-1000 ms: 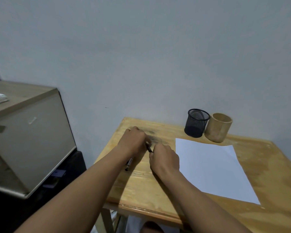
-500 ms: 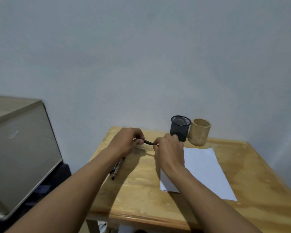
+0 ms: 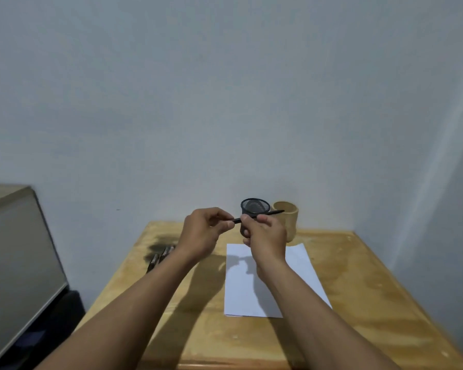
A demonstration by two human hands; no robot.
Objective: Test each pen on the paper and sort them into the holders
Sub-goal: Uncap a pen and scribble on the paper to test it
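Both hands hold one black pen (image 3: 274,212) level in the air above the table's far side. My left hand (image 3: 202,232) pinches its left end; my right hand (image 3: 265,233) grips the middle, and the right end sticks out toward the holders. Behind the hands stand a black mesh holder (image 3: 255,205) and, to its right, a wooden holder (image 3: 289,220). A white sheet of paper (image 3: 302,265) lies on the wooden table (image 3: 358,276) under my right forearm. More dark pens (image 3: 159,257) lie on the table to the left.
A grey wall rises right behind the table. A beige cabinet (image 3: 16,249) stands at the left, apart from the table, with a dark gap below it. The table's right half and near edge are bare wood.
Both hands have lifted the pen off the table's left side and carried it up and right, in front of the mesh holder. The camera view has tilted upward.
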